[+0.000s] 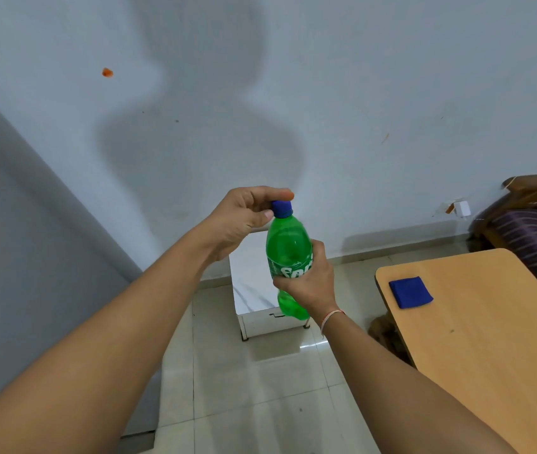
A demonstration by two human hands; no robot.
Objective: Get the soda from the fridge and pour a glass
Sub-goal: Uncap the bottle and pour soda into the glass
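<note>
Soda bottle (288,247) in both grips

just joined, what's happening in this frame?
A person stands holding a green soda bottle upright in mid-air. The right hand grips its body at the label; the left hand pinches the blue cap, which is on the neck. No glass is in view. A wooden table at right holds a blue cloth.

Green soda bottle (288,253), blue cap (282,208) on, upright, held mid-air
</note>
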